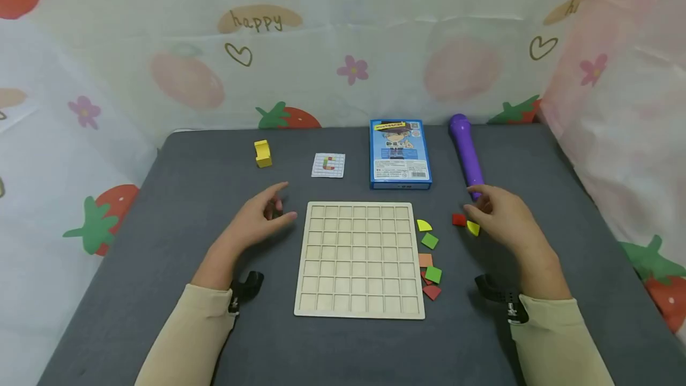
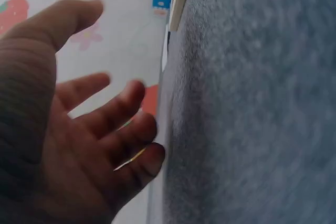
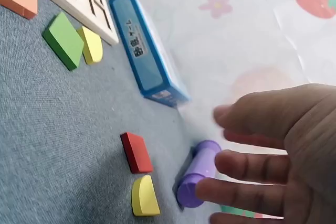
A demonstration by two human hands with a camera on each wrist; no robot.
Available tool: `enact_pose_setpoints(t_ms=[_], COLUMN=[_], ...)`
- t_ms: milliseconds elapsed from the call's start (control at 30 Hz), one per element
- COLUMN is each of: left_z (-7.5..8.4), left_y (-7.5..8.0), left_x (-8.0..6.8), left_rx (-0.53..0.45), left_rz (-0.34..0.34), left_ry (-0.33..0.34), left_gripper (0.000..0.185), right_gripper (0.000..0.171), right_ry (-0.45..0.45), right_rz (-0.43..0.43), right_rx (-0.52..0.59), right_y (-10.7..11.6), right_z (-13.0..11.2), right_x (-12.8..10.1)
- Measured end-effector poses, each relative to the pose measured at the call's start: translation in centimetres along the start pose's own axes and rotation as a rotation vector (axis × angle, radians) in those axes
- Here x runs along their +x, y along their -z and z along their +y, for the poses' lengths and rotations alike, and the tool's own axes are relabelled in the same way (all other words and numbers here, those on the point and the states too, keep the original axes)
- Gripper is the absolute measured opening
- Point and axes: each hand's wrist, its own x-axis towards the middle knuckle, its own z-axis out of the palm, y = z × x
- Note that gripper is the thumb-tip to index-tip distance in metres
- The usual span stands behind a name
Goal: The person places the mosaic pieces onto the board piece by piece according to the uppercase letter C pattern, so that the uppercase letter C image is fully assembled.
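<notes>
We list: one red rectangular block [image 1: 458, 220], on the grey tabletop [image 1: 364, 350], just left of our loose-fingered, empty right hand [image 1: 504, 216], the nearer; left hand [image 1: 255, 219] likewise, across the square pale-wood grid board [image 1: 360, 260].

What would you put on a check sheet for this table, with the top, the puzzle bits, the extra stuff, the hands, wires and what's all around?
Surface: dark grey table, looks flat.
Job's things: gridded board, no pieces in it; coloured pieces along its right side; picture card beyond it.
Clutter: blue box, purple rod and yellow block, farther back.
Hands: left hand left of the board, right hand near a red piece and a yellow piece; both hold nothing.
Cables: thin dark line beside the left sleeve, maybe a cable.
Surroundings: pale cloth with printed strawberries.
</notes>
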Motion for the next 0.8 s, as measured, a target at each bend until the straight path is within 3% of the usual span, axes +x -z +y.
enact_pose_setpoints(t_ms=[167,400,600,800], left_z=[-0.4,0.3,0.7,0.6], left_y=[-0.8,-1.9,-2.1,-2.3], left_x=[-0.1,-0.3,-0.3,-0.1], left_rx=[-0.036,0.247,0.288,0.285], left_rz=[-0.079,-0.125,-0.131,-0.128], left_ry=[-0.041,-0.175,-0.190,-0.191], left_gripper=[0.070,0.073,0.069,0.069], right_gripper=[0.042,0.042,0.037,0.027], right_ry=[-0.008,0.002,-0.029,-0.010], right_rz=[-0.122,-0.225,-0.257,-0.232], right_rx=[0.024,0.034,0.026,-0.003], right_y=[0.1,0.0,0.0,-0.3], right_z=[0.7,1.8,2.0,2.6], right_x=[0.1,0.4,0.4,0.6])
